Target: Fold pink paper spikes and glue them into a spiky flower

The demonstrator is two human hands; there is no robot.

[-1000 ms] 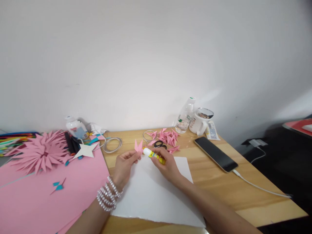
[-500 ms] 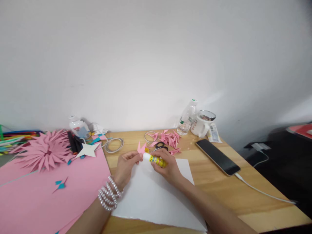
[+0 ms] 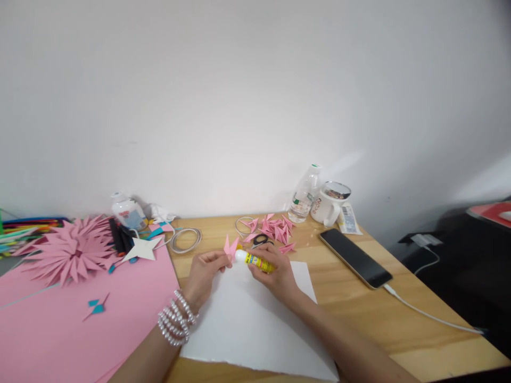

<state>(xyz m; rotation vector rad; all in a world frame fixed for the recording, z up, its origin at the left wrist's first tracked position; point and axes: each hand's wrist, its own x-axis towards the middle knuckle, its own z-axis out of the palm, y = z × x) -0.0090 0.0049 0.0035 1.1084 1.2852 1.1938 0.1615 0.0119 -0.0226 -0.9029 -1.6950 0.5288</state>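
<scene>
Between the thumb and fingers of my left hand (image 3: 207,271) is a small folded pink paper piece (image 3: 230,246) with two points standing up. My right hand (image 3: 275,270) grips a yellow glue stick (image 3: 259,261), its white end turned left and right beside the paper; whether they touch I cannot tell. Both hands are above a white paper sheet (image 3: 255,330). Just beyond the right hand lie black-handled scissors (image 3: 262,240) and a pile of similar pink folded pieces (image 3: 275,227). A yellow cap (image 3: 239,247) is partly hidden behind the glue stick.
A large pink paper flower (image 3: 75,252) lies on pink sheets (image 3: 131,330) at left, near a white paper star (image 3: 141,248) and coiled cable (image 3: 186,240). Toward the back right stand a water bottle (image 3: 304,197) and mug (image 3: 330,205). A phone (image 3: 355,258) is plugged in nearby.
The view has shifted slightly. Both hands keep their holds on the pink paper piece and the glue stick, with the glue stick's white end still close to the paper.
</scene>
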